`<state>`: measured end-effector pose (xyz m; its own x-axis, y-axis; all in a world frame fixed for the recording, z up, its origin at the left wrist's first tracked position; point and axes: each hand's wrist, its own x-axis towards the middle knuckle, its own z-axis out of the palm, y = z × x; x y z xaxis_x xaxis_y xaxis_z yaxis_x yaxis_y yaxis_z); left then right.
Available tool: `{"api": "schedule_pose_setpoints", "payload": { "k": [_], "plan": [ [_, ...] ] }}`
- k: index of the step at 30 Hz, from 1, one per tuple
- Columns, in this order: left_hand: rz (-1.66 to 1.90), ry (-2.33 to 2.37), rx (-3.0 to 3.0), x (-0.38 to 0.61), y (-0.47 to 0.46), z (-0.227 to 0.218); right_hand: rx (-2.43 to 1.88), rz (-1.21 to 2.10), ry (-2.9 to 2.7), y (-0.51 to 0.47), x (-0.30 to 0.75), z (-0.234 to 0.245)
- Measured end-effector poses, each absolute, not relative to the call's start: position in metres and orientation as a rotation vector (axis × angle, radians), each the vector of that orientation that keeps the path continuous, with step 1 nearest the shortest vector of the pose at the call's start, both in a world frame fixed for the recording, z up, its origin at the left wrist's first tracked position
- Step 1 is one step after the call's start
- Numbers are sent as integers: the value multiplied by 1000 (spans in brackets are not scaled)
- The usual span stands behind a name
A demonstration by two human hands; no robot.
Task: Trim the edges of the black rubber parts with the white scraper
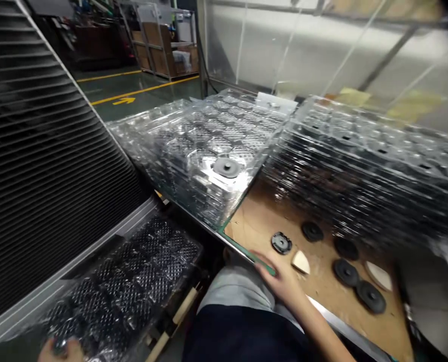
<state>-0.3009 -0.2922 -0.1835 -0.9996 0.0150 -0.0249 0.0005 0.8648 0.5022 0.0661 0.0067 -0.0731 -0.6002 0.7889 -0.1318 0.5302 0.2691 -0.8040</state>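
My left hand (60,349) is at the bottom left edge, its fingers curled on a small dark round part over a clear tray of dark parts (133,281). My right hand (280,279) lies flat on the near edge of the brown table (261,221), fingers stretched out and holding nothing. Just beyond its fingers lie a grey round part (281,243) and a white wedge piece (301,261). Several black discs (346,271) lie further right. A single grey disc (227,167) sits in the top clear tray of a stack (193,146).
A tall stack of clear trays filled with dark parts (359,176) covers the table's right side. A black ribbed panel (38,151) fills the left. A second white wedge (378,275) lies near the discs. Floor with yellow lines (141,90) and racks lies behind.
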Motion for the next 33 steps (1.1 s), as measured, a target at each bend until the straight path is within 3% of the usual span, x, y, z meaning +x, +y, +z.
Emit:
{"api": "schedule_pose_setpoints", "payload": {
  "k": [4,12,20,24,33],
  "plan": [
    [1115,2579,574,-224,-207,-166,-1434,917,-1997,45,99,-88],
    [1157,1611,1341,-78,-48,-81,-1279,1104,-1657,37,118,-90],
    [1071,1303,1117,-2,-10,-50,-1059,1428,-1125,-13,162,-71],
    [1196,981,731,17,-23,-46,-1039,1319,-1022,-14,155,-66],
    [1223,940,504,15,5,-32,-1156,987,-1408,-10,136,-60]
  ]
}}
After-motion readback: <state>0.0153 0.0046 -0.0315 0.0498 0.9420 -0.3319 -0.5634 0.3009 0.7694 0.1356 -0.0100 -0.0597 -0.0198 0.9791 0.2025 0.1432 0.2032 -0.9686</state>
